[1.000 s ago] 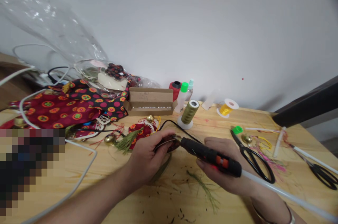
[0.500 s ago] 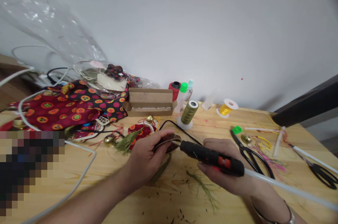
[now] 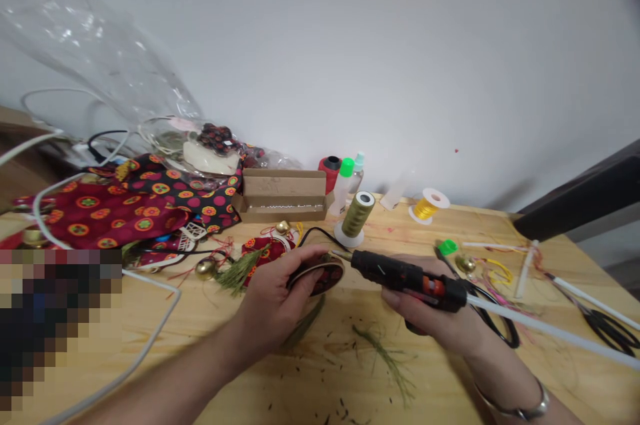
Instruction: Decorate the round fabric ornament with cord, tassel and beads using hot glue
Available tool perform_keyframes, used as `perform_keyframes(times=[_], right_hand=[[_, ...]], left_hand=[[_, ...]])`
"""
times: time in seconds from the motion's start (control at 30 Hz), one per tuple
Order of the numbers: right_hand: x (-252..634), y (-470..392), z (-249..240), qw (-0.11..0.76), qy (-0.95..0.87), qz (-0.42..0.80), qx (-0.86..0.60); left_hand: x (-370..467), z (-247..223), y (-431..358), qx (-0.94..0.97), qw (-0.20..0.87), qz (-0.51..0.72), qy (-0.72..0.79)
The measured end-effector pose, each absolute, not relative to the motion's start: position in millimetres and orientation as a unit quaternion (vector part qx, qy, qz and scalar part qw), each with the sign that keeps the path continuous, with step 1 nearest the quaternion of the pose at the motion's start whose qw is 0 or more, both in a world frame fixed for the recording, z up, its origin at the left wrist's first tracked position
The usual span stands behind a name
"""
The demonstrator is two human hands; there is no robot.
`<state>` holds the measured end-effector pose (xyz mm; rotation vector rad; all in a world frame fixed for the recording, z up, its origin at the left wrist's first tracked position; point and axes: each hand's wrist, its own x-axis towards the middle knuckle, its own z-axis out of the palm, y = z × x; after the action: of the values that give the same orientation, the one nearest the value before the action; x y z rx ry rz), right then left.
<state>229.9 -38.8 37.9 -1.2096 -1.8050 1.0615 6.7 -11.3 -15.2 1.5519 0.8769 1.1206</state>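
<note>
Between the thumb and fingers of my left hand [image 3: 280,298] is a round, patterned dark-red disc [image 3: 327,278] with a pale rim. Green tassel threads [image 3: 306,321] hang below it. My right hand [image 3: 435,318] is closed around a black hot glue gun [image 3: 407,278], a long white glue stick [image 3: 545,331] jutting from its back end. The metal nozzle [image 3: 343,254] points left at the disc's upper right rim; whether it touches I cannot tell. Loose green threads [image 3: 385,358] and dark specks lie on the wooden table [image 3: 240,385] under my hands.
Black scissors [image 3: 500,318] lie beside my right hand, with another pair [image 3: 607,331] farther right. Behind stand an olive thread spool [image 3: 359,215], a green-capped bottle [image 3: 344,188], a yellow cord spool [image 3: 427,206] and an open cardboard box [image 3: 285,211]. Patterned fabric [image 3: 120,211] and a white cable [image 3: 165,338] lie left.
The glue gun has moved right and slightly back, its nozzle shifting from the disc's middle to its rim. The disc has tilted so its patterned face shows more.
</note>
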Motion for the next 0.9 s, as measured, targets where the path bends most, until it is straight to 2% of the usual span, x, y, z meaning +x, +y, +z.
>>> perform_keyframes(times=[0.47, 0.9], right_hand=[[228.7, -38.6, 37.1, 0.336, -0.696, 0.413, -0.483], [230.1, -37.7, 34.0, 0.325, -0.726, 0.394, -0.461]], left_hand=[[5.7, -11.7, -10.2, 0.692, 0.399, 0.472, 0.373], [6.4, -16.2, -11.2, 0.663, 0.456, 0.486, 0.341]])
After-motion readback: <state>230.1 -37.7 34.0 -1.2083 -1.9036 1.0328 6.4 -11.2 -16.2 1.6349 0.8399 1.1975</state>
